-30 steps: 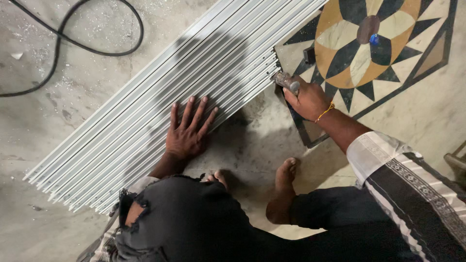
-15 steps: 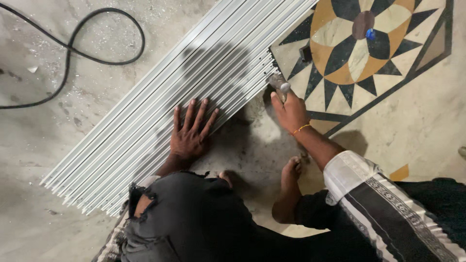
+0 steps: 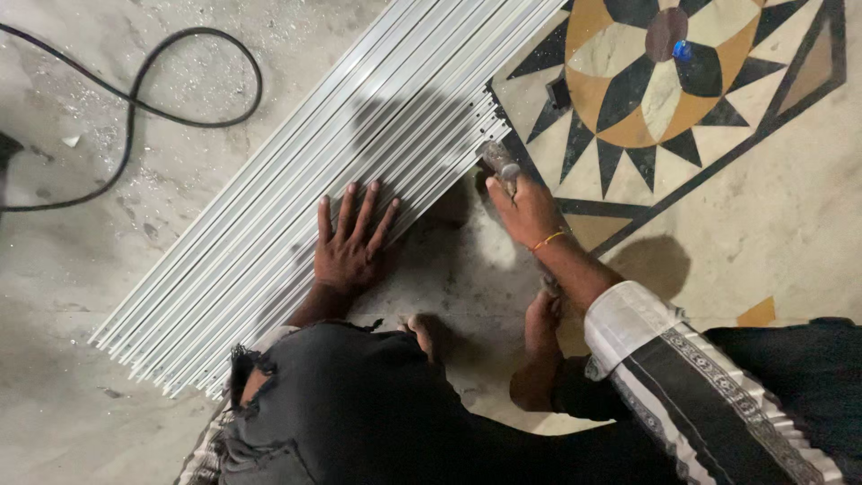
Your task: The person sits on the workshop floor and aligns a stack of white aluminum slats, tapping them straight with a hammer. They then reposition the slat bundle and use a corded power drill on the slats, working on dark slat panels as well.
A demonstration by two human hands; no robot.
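Aluminium rails [image 3: 296, 189] lie bundled on the floor [image 3: 108, 395], long axis diagonal. Left hand [image 3: 348, 247] presses flat on them, fingers spread, grasping nothing. Right hand [image 3: 525, 211] clenches a hammer [image 3: 499, 162] at the near rail ends, just left of its grip.

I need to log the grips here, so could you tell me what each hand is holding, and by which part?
The right hand grips a hammer by its handle. The left hand holds nothing; it lies flat on the metal strips.
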